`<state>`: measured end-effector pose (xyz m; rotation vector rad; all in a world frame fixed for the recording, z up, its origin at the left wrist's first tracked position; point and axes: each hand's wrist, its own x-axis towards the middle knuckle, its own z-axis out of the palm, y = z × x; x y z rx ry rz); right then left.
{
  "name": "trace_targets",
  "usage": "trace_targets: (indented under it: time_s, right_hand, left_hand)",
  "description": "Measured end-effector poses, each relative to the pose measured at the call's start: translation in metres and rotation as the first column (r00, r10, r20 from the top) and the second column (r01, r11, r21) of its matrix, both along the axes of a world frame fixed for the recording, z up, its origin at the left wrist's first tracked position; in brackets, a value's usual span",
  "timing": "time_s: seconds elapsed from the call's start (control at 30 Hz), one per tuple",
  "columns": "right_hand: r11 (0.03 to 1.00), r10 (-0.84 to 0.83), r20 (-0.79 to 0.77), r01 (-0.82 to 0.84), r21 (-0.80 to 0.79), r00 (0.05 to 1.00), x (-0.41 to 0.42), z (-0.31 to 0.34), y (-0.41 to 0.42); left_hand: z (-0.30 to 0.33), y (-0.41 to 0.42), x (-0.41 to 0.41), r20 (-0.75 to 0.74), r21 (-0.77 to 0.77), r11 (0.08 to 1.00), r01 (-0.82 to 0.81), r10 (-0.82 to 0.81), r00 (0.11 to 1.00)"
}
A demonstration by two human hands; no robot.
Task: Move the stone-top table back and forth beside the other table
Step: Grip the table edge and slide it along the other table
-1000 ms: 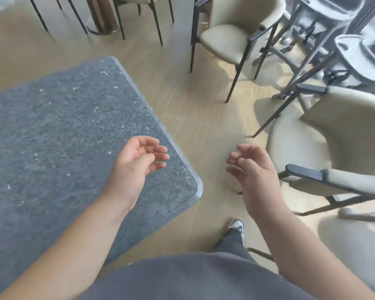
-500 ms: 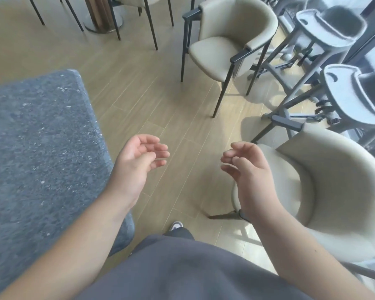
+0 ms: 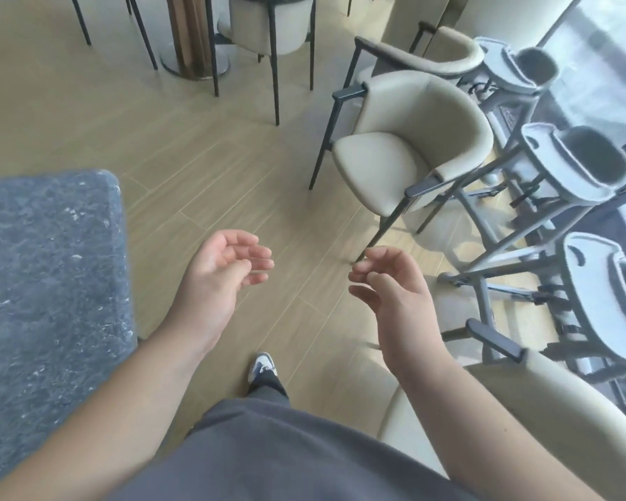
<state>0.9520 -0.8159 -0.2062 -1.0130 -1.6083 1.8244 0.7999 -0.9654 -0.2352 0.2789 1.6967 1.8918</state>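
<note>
Since before, stone-top table (image 3: 47, 283) has slid further left — its rounded edge clear of left hand (image 3: 217, 280) and right hand (image 3: 391, 294), both empty, fingers loosely curled, over open floor (image 3: 203, 168).

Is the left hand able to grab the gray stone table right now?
Probably yes. The left hand hangs open and empty over bare floor, just right of the stone-top table. Nothing sits between it and the table's edge, so a short sideways reach should get there.
</note>
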Motion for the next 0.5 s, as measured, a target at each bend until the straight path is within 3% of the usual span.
trace_targets:
  time_s: [0.5]
  right_hand:
    - [0.966, 0.257, -0.073, -0.257, -0.003, 0.964, -0.324, 0.016, 0.148]
  left_hand:
    - [0.036, 0.111, -0.288, -0.076, -0.051, 0.979, -0.196, 0.192, 0.978]
